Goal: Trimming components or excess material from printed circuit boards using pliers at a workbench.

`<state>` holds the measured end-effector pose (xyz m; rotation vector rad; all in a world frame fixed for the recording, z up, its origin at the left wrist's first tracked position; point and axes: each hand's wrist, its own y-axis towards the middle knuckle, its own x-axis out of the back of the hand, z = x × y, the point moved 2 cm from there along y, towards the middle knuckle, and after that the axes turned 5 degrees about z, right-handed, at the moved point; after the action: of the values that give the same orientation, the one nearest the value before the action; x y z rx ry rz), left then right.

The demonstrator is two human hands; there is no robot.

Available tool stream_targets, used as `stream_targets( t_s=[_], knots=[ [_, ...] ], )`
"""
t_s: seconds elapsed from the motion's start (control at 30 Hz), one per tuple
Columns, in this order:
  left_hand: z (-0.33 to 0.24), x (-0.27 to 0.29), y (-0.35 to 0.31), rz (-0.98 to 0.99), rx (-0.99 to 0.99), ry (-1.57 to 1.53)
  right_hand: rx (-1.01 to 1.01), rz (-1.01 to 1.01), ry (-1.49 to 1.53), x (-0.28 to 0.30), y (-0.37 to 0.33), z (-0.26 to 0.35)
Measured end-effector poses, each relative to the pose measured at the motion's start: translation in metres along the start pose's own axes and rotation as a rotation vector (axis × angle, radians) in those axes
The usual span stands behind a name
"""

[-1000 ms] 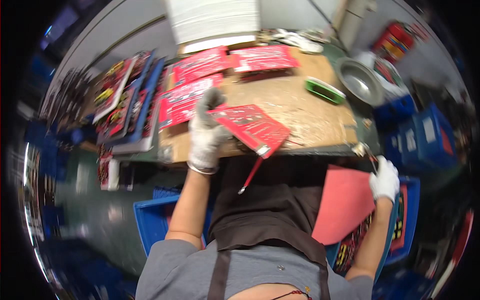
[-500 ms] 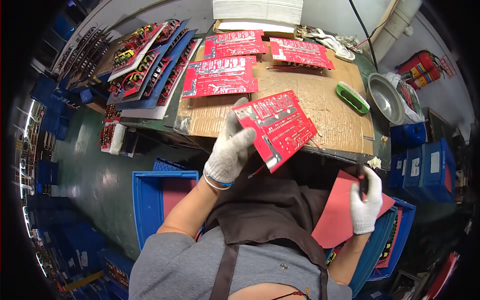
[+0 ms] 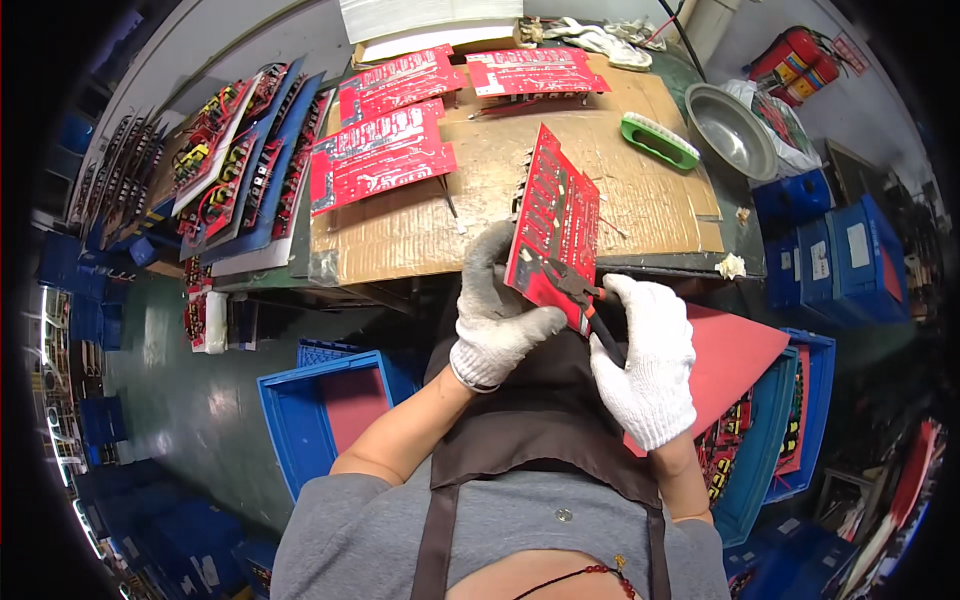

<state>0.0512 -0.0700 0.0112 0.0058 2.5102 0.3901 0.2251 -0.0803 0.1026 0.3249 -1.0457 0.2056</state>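
In a grey-white work glove, my left hand (image 3: pixel 497 320) grips a red circuit board (image 3: pixel 558 222) by its lower left edge. The board stands steeply tilted above the near table edge, its soldered side toward my right. My gloved right hand (image 3: pixel 645 355) is closed around cutting pliers (image 3: pixel 600 325) with black and orange handles. Their metal jaws lie against the lower part of the board's soldered face; whether they grip a lead there I cannot tell. Several more red circuit boards (image 3: pixel 383 160) lie solder side up at the far left and back of the cardboard-covered table.
A green-backed brush (image 3: pixel 659 141) and a metal bowl (image 3: pixel 732 131) sit at the table's right. Boards on blue sheets (image 3: pixel 262 165) are stacked at the left. A blue crate (image 3: pixel 283 425) stands left of my lap, another crate (image 3: pixel 765 440) with boards and a pink sheet (image 3: pixel 727 365) at right.
My right hand has brought the pliers from the right side up to the board. My left hand has turned the board from facing up to steeply tilted. The view has shifted slightly.
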Motion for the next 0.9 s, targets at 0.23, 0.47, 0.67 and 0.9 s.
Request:
stream_targets(
  t_s=[0.23,0.47,0.67,0.9],
  knots=[
    [0.008,0.002,-0.001,0.115,-0.113,0.474,0.021,-0.010,-0.026,-0.002,-0.006,-0.004],
    [0.011,0.003,-0.004,0.040,-0.088,0.400,-0.014,0.021,-0.023,0.006,-0.013,0.001],
    [0.011,0.001,-0.004,0.046,-0.085,0.423,0.005,0.074,0.028,0.007,-0.014,-0.002],
    [0.010,0.003,-0.004,0.017,-0.023,0.426,0.028,0.120,0.273,-0.009,-0.016,-0.016]
  ],
)
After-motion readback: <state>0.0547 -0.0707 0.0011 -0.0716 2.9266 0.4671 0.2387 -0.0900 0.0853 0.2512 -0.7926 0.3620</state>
